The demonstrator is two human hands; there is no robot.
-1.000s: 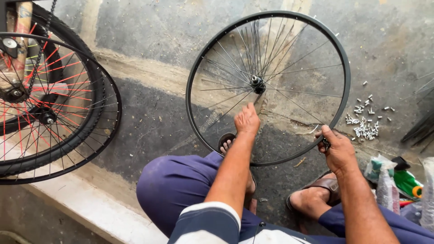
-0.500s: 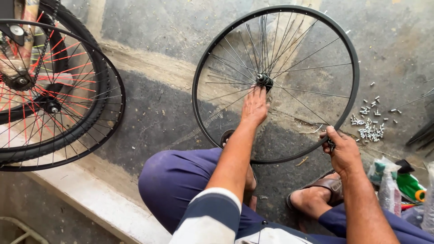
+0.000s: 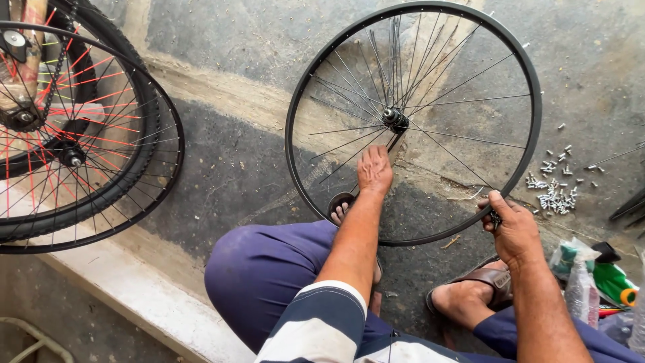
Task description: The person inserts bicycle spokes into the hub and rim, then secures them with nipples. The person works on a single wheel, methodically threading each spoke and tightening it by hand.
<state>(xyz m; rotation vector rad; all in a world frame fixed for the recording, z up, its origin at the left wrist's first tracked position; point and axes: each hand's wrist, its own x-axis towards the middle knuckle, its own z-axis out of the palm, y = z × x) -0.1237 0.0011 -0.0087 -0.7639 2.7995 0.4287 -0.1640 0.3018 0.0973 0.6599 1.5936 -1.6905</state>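
**Two hands on a bare bicycle rim**

At the far left, two bicycle wheels with red spokes (image 3: pixel 74 128) stand one behind the other, both with black tyres on. They are well apart from the person. Under them runs a pale concrete ledge (image 3: pixel 134 296), which goes diagonally toward the lower middle of the view.

In the middle, the person sits low, with knees in dark blue trousers (image 3: pixel 269 282) and a sleeve with blue and white stripes. The black rim (image 3: pixel 299 181) stands upright on the concrete floor (image 3: pixel 228 161), just in front of the feet, and it has no tyre. Thin metal spokes (image 3: pixel 349 128) go from the rim to the hub (image 3: pixel 395 119) in the centre; several of them hang loose and bunch together at the top.

The left hand (image 3: pixel 374 169) reaches inside the wheel, below the hub. The fingers lie close together and point up at the spokes; I cannot tell if they pinch one.

The right hand (image 3: pixel 514 225) is at the lower right edge of the rim. It is closed around a small dark tool (image 3: pixel 496 217) that touches the rim.

Further right, a heap of small silver spoke nipples (image 3: pixel 554 195) lies scattered on the floor, near the rim but not touching it. At the right edge, beside a brown sandal (image 3: pixel 494 277), there are plastic bottles and a green container (image 3: pixel 608 279).
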